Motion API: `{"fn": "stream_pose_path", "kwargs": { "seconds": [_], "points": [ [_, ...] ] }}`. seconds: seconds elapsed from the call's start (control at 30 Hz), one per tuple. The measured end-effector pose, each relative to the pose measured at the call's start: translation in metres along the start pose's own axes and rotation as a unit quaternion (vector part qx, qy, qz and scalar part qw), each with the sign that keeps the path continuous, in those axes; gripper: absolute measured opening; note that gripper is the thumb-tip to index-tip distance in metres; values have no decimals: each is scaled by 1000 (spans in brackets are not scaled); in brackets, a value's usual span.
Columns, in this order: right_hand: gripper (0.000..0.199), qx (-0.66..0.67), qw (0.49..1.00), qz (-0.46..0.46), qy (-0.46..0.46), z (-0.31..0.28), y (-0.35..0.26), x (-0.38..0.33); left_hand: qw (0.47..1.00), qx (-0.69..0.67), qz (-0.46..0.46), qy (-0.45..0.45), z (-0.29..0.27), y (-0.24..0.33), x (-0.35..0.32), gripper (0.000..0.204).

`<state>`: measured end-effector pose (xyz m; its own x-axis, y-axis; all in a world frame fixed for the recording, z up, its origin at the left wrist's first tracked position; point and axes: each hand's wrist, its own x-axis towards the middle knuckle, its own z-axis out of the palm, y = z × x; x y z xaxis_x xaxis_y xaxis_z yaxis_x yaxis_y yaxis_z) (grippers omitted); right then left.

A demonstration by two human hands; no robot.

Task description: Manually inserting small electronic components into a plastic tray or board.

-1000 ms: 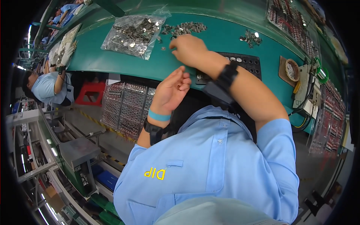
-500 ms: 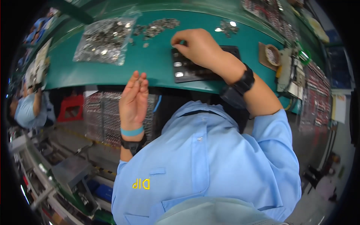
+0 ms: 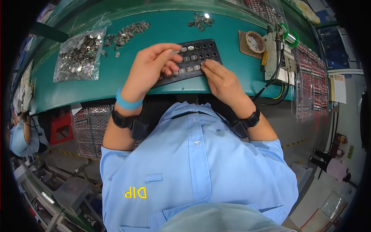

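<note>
A black tray (image 3: 185,77) with rows of round holes lies tilted on the green bench, and small silver metal discs (image 3: 189,69) sit in many of its holes. Over the tray's left end is my left hand (image 3: 148,67), its fingers curled with the thumb near the index finger; what they hold, if anything, is hidden. My right hand (image 3: 226,83) reaches in at the tray's right side. Its thumb and fingertips are pinched on a small metal disc at the right end of the nearest filled row. The holes at the far right look dark.
A clear plastic bag (image 3: 79,58) of metal parts lies left, beside a loose pile (image 3: 129,33). Another small pile (image 3: 201,21) is at the back. On the right are a round bowl (image 3: 254,42), a solder spool (image 3: 291,38) and a cabled box (image 3: 275,58).
My left hand has come up from below the bench edge to over the tray. My right hand has moved from the tray's far left to its near right side. The tray now sits more tilted.
</note>
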<state>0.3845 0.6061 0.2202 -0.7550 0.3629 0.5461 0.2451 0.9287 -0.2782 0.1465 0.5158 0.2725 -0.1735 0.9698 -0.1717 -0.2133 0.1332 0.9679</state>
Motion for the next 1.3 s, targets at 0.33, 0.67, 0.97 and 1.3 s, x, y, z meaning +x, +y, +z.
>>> {"fn": "stream_pose_path", "kwargs": {
  "seconds": [0.33, 0.67, 0.97, 1.3],
  "points": [
    [42, -30, 998, 19, -43, -21, -12, -2, 929, 362, 75, 16, 32, -15, 68, 12],
    [39, -27, 999, 28, -21, -7, -2, -21, 874, 481, 41, -60, 43, -15, 84, 13],
    [36, -28, 998, 47, -5, -8, -12, -18, 816, 551, 175, -28, 39, -25, 86, 33],
    [32, 11, 1000, 2, 17, -19, 12, -10, 910, 372, 143, 117, -15, -14, 40, 34]
  ]
}}
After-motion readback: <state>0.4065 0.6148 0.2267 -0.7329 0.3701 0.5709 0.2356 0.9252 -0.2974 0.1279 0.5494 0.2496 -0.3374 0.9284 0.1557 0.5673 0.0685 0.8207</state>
